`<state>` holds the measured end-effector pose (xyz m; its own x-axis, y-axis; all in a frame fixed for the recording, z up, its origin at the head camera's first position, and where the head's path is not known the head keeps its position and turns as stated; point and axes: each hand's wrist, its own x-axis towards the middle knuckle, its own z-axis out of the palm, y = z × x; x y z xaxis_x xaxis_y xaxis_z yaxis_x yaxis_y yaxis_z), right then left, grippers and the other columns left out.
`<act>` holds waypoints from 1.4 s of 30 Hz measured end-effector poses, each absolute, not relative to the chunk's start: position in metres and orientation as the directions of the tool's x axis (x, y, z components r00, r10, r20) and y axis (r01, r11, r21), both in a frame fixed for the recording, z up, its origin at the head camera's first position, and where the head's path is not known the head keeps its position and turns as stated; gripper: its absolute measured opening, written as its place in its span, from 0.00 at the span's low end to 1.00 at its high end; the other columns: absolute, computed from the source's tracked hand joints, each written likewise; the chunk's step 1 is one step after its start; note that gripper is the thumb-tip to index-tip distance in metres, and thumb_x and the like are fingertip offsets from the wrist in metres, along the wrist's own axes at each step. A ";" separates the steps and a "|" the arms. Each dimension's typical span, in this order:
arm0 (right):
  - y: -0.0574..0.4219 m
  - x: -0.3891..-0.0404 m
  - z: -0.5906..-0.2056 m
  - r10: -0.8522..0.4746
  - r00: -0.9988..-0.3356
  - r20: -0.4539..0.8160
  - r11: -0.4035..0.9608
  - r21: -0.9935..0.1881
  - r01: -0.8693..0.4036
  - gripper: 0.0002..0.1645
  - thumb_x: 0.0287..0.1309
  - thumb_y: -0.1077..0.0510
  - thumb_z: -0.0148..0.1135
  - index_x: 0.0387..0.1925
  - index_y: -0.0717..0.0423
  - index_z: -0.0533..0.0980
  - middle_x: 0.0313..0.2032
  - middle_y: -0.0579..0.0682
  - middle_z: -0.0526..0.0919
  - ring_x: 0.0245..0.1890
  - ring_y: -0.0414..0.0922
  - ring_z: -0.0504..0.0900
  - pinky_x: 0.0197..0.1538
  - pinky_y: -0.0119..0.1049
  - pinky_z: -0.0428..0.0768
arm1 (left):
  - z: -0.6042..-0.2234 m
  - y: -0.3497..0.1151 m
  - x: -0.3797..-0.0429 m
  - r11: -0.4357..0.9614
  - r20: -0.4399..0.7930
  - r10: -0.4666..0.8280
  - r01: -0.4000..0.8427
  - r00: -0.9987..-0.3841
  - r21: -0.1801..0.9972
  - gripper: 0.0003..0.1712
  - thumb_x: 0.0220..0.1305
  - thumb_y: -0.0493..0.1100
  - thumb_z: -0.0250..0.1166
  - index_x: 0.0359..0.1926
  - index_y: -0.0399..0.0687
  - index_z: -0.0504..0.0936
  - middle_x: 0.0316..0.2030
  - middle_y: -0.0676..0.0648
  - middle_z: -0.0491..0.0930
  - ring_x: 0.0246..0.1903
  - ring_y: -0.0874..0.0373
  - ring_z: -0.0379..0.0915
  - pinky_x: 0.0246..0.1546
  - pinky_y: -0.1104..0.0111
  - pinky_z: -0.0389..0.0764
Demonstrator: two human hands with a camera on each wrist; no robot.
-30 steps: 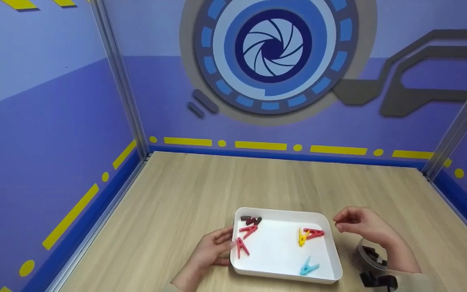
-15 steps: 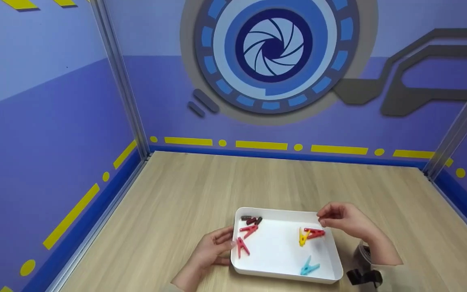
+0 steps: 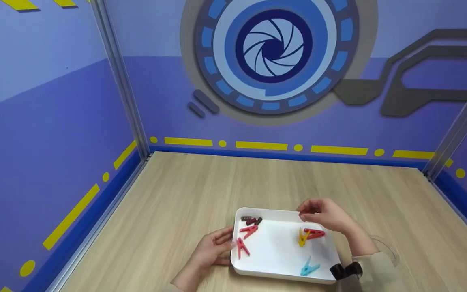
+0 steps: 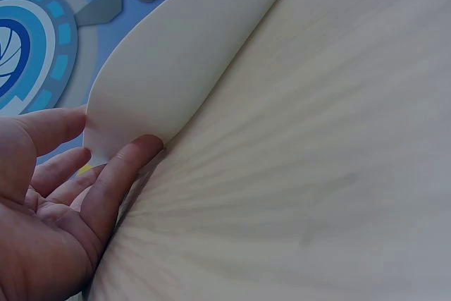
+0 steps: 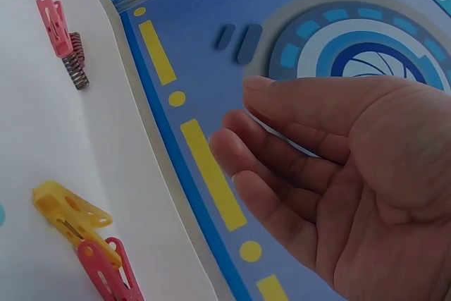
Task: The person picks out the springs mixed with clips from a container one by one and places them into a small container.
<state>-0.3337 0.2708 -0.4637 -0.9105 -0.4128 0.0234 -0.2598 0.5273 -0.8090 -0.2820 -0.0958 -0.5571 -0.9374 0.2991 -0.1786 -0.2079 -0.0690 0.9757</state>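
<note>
A shallow white tray (image 3: 278,259) stands on the table. My left hand (image 3: 211,249) holds its left side, thumb at the rim and fingers against the outer wall. Inside lie two red clothespins (image 3: 242,247) at the left and small dark ribbed cylinders like coil springs (image 5: 76,72) in the far left corner. A yellow clothespin (image 3: 302,238) overlaps another red clothespin (image 3: 316,233) at the right; a light-blue clothespin (image 3: 309,267) is nearer me. Above the far right rim hovers my right hand (image 3: 326,215), fingers bent towards the thumb. Whether anything small sits between its fingertips is hidden.
A clear round tub (image 3: 387,247) stands right of the tray, mostly hidden behind the right forearm and sleeve. The wooden table (image 3: 201,182) ends at blue printed walls at the back and sides.
My right hand has moved left from beside the tray to above its far right rim, and its sleeve now covers most of the tub. The left hand and tray stay put.
</note>
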 end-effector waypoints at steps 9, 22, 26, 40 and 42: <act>0.244 -0.350 -0.466 -0.466 -0.884 0.039 0.525 -0.792 -0.312 0.12 0.66 0.59 0.68 0.47 0.62 0.83 0.41 0.54 0.87 0.40 0.46 0.81 0.44 0.23 0.82 | -0.555 -0.096 -0.282 -0.078 -0.177 0.305 -0.210 -0.936 0.975 0.35 0.69 0.39 0.68 0.74 0.41 0.68 0.71 0.34 0.71 0.49 0.51 0.86 0.33 0.58 0.90; 0.209 -0.365 -0.477 -0.549 -0.835 0.042 0.527 -0.757 -0.385 0.11 0.67 0.60 0.67 0.48 0.62 0.83 0.42 0.53 0.88 0.43 0.44 0.83 0.47 0.26 0.82 | -0.558 -0.096 -0.282 -0.069 -0.197 0.292 -0.226 -0.936 0.972 0.35 0.69 0.39 0.68 0.74 0.42 0.69 0.71 0.35 0.72 0.49 0.52 0.86 0.31 0.60 0.90; 0.201 -0.368 -0.480 -0.555 -0.831 0.033 0.538 -0.748 -0.389 0.11 0.67 0.60 0.67 0.47 0.61 0.83 0.42 0.52 0.88 0.43 0.45 0.83 0.50 0.32 0.84 | -0.557 -0.095 -0.282 -0.062 -0.196 0.294 -0.224 -0.935 0.973 0.35 0.69 0.40 0.68 0.75 0.42 0.68 0.71 0.36 0.72 0.50 0.51 0.86 0.31 0.59 0.90; 0.169 -0.375 -0.495 -0.586 -0.810 0.025 0.604 -0.653 -0.457 0.09 0.62 0.68 0.68 0.43 0.60 0.87 0.42 0.54 0.91 0.45 0.49 0.87 0.53 0.50 0.87 | -0.558 -0.096 -0.282 -0.069 -0.187 0.297 -0.216 -0.936 0.974 0.36 0.69 0.40 0.68 0.74 0.41 0.68 0.71 0.35 0.71 0.52 0.51 0.85 0.32 0.58 0.90; 0.165 -0.374 -0.496 -0.601 -0.798 0.043 0.609 -0.622 -0.492 0.09 0.61 0.70 0.67 0.42 0.60 0.87 0.41 0.54 0.91 0.45 0.49 0.88 0.53 0.51 0.87 | -0.557 -0.096 -0.282 -0.072 -0.186 0.297 -0.216 -0.937 0.974 0.36 0.69 0.40 0.68 0.74 0.41 0.68 0.71 0.35 0.72 0.52 0.51 0.85 0.33 0.58 0.90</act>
<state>-0.3743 0.1650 -0.4961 -0.7978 -0.6014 0.0429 -0.4924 0.6088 -0.6220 -0.2820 -0.0959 -0.5566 -0.9365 0.2973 -0.1858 -0.2160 -0.0716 0.9738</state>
